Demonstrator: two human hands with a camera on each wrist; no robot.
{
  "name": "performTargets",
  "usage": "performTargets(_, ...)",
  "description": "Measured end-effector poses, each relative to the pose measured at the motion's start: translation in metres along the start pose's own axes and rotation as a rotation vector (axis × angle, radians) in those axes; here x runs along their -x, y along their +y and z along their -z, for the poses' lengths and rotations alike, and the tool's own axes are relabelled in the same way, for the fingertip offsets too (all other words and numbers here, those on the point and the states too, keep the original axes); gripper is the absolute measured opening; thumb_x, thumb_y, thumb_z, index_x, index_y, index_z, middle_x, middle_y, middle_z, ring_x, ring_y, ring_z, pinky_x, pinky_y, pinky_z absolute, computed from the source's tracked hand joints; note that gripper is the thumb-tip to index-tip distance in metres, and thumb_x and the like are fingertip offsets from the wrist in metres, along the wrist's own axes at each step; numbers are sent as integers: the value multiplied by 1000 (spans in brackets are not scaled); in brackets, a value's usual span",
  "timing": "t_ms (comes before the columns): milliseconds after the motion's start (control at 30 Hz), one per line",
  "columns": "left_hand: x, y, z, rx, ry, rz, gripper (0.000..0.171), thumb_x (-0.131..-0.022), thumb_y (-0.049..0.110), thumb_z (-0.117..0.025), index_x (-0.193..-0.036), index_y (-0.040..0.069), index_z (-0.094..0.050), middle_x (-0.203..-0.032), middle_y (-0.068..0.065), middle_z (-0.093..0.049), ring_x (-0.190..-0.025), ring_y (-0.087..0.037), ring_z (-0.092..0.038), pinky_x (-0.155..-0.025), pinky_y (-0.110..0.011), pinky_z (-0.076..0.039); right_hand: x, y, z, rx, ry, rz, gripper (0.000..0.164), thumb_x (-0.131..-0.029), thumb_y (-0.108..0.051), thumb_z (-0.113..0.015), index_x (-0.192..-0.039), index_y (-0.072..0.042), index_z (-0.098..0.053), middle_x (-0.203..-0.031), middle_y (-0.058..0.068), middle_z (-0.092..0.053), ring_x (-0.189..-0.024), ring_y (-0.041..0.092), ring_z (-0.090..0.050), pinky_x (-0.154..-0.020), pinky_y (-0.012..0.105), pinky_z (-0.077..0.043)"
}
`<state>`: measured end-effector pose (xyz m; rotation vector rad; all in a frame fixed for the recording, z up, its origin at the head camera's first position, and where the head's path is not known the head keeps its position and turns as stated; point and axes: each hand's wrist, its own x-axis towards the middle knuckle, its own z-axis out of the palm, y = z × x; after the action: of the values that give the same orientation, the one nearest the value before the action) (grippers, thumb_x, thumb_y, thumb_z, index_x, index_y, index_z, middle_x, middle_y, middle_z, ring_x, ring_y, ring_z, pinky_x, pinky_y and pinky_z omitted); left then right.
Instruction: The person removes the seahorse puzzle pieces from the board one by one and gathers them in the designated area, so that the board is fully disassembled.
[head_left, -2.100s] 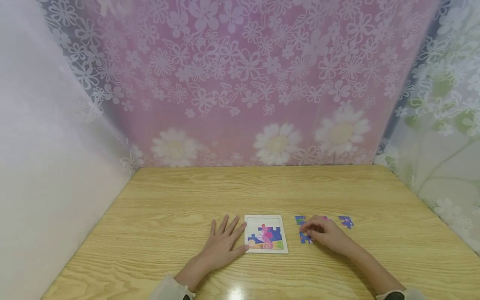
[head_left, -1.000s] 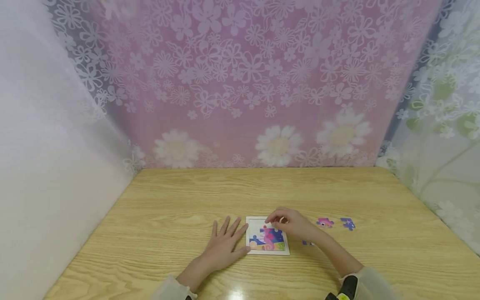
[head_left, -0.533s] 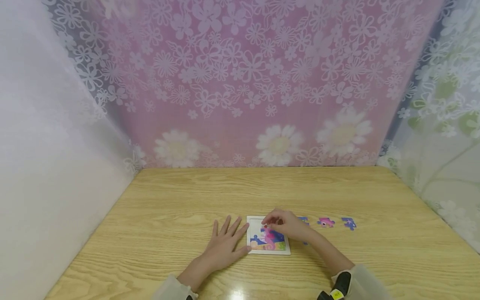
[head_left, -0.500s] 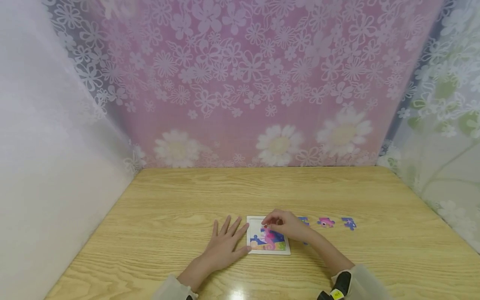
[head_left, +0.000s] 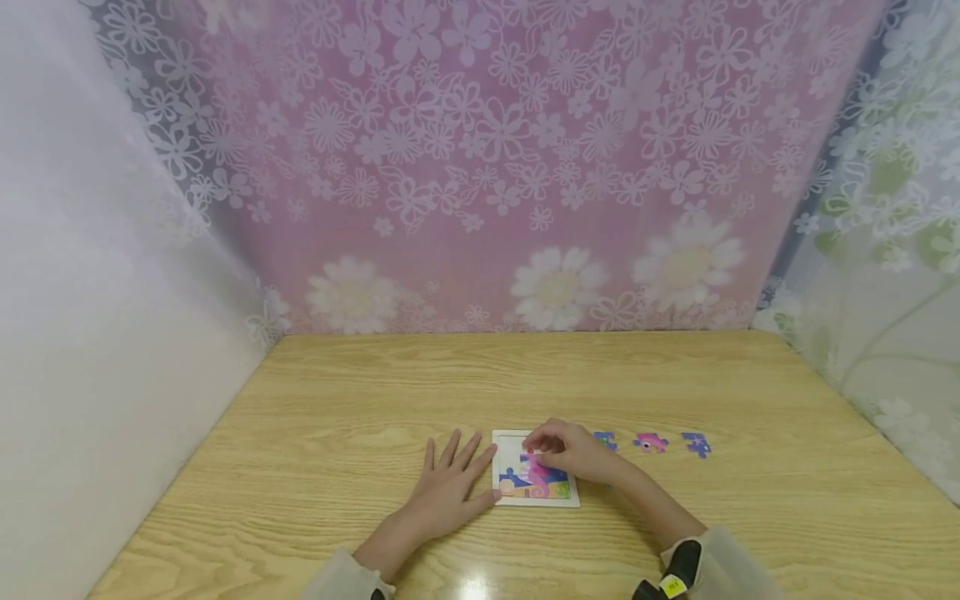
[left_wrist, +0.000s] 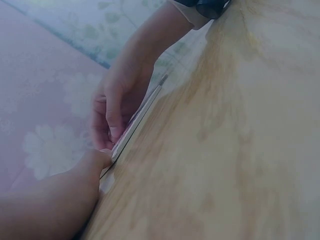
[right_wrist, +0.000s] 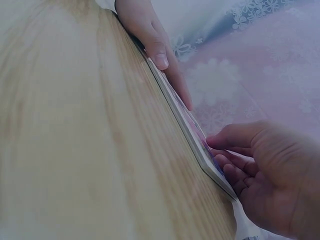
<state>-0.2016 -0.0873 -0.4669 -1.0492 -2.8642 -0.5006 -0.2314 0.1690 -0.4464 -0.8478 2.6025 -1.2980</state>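
Where the view is nearest, a pale cream fabric left sleeve (head_left: pixel 337 577) and a matching right sleeve (head_left: pixel 726 568) enter, the latter with a black wrist device (head_left: pixel 686 558) bearing a yellow label. The left hand (head_left: pixel 444 493) lies palm down, fingers straight and spread, its thumb and index fingertip touching the left side of a thin, square white frame (head_left: pixel 536 503). Within it sits a part-built blue, pink and sand-coloured seahorse jigsaw (head_left: pixel 536 481); white backing shows at upper left. The right hand (head_left: pixel 573 452) is over the jigsaw's upper right, thumb and fingers bent toward one another; whether they clamp a piece cannot be told.

Step in hand, as judged: seating a piece beside the seahorse's head while the frame is steadied. The next move likely calls for matching tab to notch, then pressing flat without disturbing the joined pieces.

Beyond the right forearm lie a blue-and-green jigsaw piece (head_left: pixel 605 440), a pink fish piece (head_left: pixel 650 442) and a blue starfish piece (head_left: pixel 697 444), apart from one another. Behind stretches a light wood-grain table (head_left: pixel 390 375), ending at a pink floral curtain (head_left: pixel 420 167).
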Motion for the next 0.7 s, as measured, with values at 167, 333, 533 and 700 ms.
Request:
performTargets(167,0,1,1,-4,-2,2,65,-94,56,-31,-146,17,-27,-150,-11,-16,-135,-39,-4,-99,-63,4,0,3,0,30,-8,0,20,-86,-9,-64,-106,-7,-65,-98,1,-57,-87,18,-53,-76,25,-47)
performTargets(333,0,1,1,-5,-6,3,65,-94,56,-31,-146,18,-27,-150,-10,-16,-135,-38,-5,-99,-62,4,0,3,0,51,-12,1,19,-86,-11,-64,-105,-7,-64,-97,0,-56,-88,18,-54,-77,27,-47)
performTargets(533,0,1,1,-4,-4,9,65,-94,57,-30,-146,18,-27,-151,-10,-16,-135,-38,-4,-100,-62,4,0,1,0,63,-6,-8,18,-85,-10,-65,-104,-7,-65,-95,1,-53,-89,19,-52,-78,29,-47)
performTargets(700,0,1,1,-6,3,4,65,-94,56,-31,-146,17,-29,-150,-10,-18,-135,-39,-6,-99,-63,3,-1,0,1,74,-8,-8,16,-86,-10,-65,-102,-7,-65,-96,1,-54,-89,19,-53,-78,29,-47)
